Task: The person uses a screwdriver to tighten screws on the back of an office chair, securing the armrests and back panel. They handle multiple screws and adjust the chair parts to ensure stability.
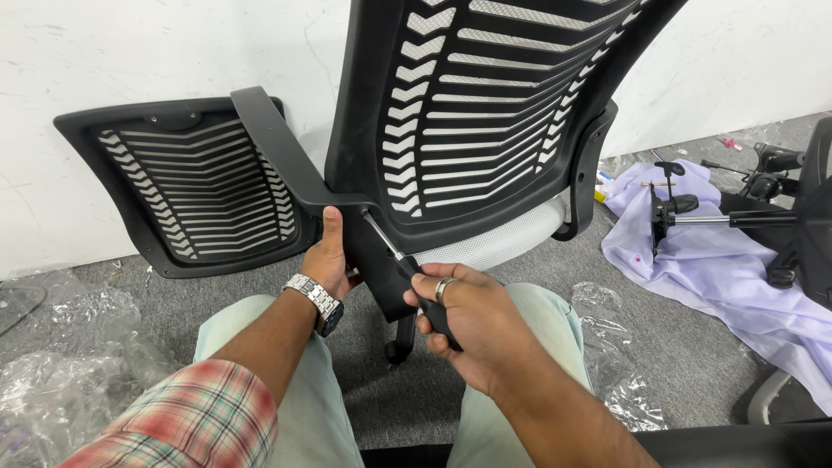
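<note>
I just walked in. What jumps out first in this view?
The big black slatted chair back fills the middle, standing against the white wall. Right below it, the right hand grips a screwdriver whose tip meets the chair's armrest bracket, while the left hand, with a metal wristwatch, steadies that bracket. A second slatted back panel leans on the wall at left.
</note>
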